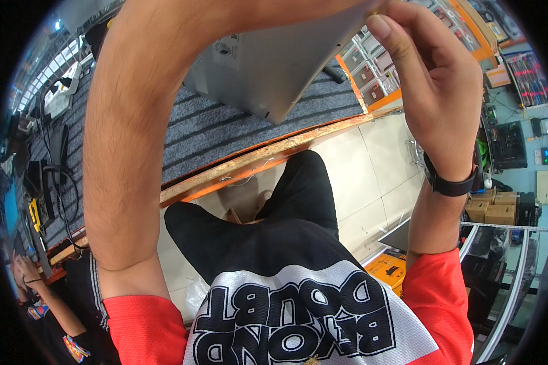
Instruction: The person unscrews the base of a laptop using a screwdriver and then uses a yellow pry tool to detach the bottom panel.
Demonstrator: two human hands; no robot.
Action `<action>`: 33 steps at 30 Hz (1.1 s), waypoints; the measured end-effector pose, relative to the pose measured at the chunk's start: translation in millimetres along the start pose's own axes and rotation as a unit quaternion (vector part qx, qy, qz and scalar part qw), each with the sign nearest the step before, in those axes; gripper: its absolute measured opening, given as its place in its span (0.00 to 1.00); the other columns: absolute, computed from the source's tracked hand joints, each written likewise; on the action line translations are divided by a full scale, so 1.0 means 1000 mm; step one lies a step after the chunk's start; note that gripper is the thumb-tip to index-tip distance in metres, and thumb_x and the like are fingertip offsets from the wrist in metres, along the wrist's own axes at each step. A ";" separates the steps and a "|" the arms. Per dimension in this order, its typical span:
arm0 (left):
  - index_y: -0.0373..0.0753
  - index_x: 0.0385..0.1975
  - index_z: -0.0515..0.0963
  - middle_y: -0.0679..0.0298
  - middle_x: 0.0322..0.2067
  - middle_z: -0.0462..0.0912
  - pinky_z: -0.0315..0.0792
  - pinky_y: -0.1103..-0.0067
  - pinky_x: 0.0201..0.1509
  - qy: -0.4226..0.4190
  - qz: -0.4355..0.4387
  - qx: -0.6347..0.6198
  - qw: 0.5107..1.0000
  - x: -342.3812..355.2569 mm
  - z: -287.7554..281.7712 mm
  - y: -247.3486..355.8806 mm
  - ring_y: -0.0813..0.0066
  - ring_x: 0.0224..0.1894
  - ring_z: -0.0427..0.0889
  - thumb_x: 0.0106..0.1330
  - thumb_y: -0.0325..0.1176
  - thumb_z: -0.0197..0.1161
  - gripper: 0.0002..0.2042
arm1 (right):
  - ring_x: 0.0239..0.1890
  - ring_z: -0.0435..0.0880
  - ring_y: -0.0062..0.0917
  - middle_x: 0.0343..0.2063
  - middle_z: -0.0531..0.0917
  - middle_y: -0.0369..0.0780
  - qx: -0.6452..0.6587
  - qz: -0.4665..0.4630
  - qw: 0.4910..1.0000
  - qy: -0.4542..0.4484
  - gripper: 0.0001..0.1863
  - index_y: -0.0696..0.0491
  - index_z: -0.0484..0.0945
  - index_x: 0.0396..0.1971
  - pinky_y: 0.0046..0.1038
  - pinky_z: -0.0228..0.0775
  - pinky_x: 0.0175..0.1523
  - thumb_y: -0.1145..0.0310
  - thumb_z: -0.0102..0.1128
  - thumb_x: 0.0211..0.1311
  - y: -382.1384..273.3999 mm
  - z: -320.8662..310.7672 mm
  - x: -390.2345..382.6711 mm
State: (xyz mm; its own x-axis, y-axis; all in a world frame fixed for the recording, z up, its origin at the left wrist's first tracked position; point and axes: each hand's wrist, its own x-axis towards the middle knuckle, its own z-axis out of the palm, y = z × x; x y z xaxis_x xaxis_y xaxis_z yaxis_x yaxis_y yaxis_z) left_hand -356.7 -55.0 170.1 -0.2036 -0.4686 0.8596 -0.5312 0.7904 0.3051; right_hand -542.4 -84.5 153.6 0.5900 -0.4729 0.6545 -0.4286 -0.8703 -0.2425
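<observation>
A thin grey laptop is tilted above the striped grey mat, with a pale sticker on its surface and small openings along one edge. My right hand is at its upper right corner, thumb and forefinger pinched on a small yellow piece at the edge. Most of that piece is hidden by the fingertips. My left forearm rises on the left and bends across the top, over the laptop. The left hand itself lies beyond the upper edge of the picture.
The striped mat covers a bench with a worn wooden edge before my knees. Cables and a yellow-handled tool lie at left, near another person's arm. Cardboard boxes and a framed glass case stand at right.
</observation>
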 end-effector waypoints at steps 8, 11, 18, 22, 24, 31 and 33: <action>0.30 0.27 0.76 0.55 0.19 0.76 0.67 0.72 0.30 -0.003 -0.011 0.008 1.000 0.002 0.003 0.005 0.68 0.22 0.72 0.74 0.33 0.54 0.15 | 0.20 0.76 0.23 0.20 0.80 0.44 0.061 -0.054 0.997 -0.013 0.05 0.62 0.82 0.38 0.24 0.67 0.28 0.76 0.65 0.68 0.015 -0.007 0.008; 0.30 0.28 0.76 0.56 0.21 0.77 0.68 0.72 0.32 -0.013 -0.016 0.023 1.000 0.005 0.002 0.008 0.69 0.25 0.73 0.75 0.33 0.54 0.14 | 0.21 0.78 0.25 0.21 0.81 0.45 0.113 -0.036 0.993 -0.017 0.05 0.62 0.82 0.39 0.25 0.68 0.29 0.76 0.65 0.68 0.018 -0.007 0.010; 0.31 0.28 0.77 0.56 0.22 0.77 0.69 0.72 0.34 -0.018 -0.028 0.015 0.999 0.005 0.003 0.004 0.66 0.26 0.73 0.75 0.32 0.53 0.14 | 0.22 0.80 0.25 0.22 0.82 0.45 0.138 -0.012 0.990 -0.035 0.05 0.61 0.82 0.39 0.24 0.70 0.30 0.75 0.65 0.68 0.027 -0.014 0.014; 0.32 0.29 0.78 0.56 0.23 0.78 0.69 0.71 0.35 -0.006 0.021 0.034 0.999 0.008 0.008 -0.015 0.65 0.27 0.74 0.74 0.32 0.52 0.13 | 0.22 0.79 0.24 0.22 0.82 0.44 0.120 -0.005 0.991 -0.050 0.06 0.61 0.83 0.40 0.24 0.70 0.30 0.74 0.65 0.69 0.029 -0.019 0.018; 0.32 0.29 0.78 0.56 0.23 0.78 0.69 0.70 0.35 -0.002 0.028 0.033 0.999 0.005 0.008 -0.021 0.65 0.27 0.74 0.75 0.32 0.53 0.13 | 0.22 0.79 0.23 0.22 0.82 0.43 0.098 -0.033 0.994 -0.034 0.06 0.61 0.83 0.40 0.24 0.70 0.30 0.74 0.65 0.69 0.028 -0.021 0.018; 0.33 0.29 0.78 0.58 0.23 0.78 0.69 0.71 0.34 -0.008 -0.011 0.021 1.000 0.001 0.007 -0.022 0.68 0.27 0.74 0.75 0.33 0.53 0.13 | 0.25 0.78 0.16 0.23 0.84 0.39 0.096 -0.035 0.993 -0.064 0.08 0.61 0.83 0.41 0.21 0.69 0.31 0.71 0.66 0.71 0.031 -0.026 0.027; 0.33 0.30 0.78 0.58 0.23 0.77 0.68 0.72 0.34 -0.009 -0.020 0.018 1.000 0.002 0.007 -0.019 0.69 0.27 0.73 0.74 0.35 0.55 0.13 | 0.26 0.78 0.15 0.24 0.84 0.37 0.084 -0.069 0.994 -0.025 0.08 0.61 0.83 0.41 0.20 0.70 0.31 0.70 0.66 0.71 0.034 -0.022 0.027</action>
State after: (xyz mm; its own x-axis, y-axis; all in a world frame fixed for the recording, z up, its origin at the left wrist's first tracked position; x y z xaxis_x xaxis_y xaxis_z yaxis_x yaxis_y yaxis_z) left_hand -352.7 -73.9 162.8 -0.1973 -0.5065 0.8393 -0.5685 0.7566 0.3230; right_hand -556.1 -123.4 178.4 0.6708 -0.3495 0.6541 -0.2232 -0.9362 -0.2714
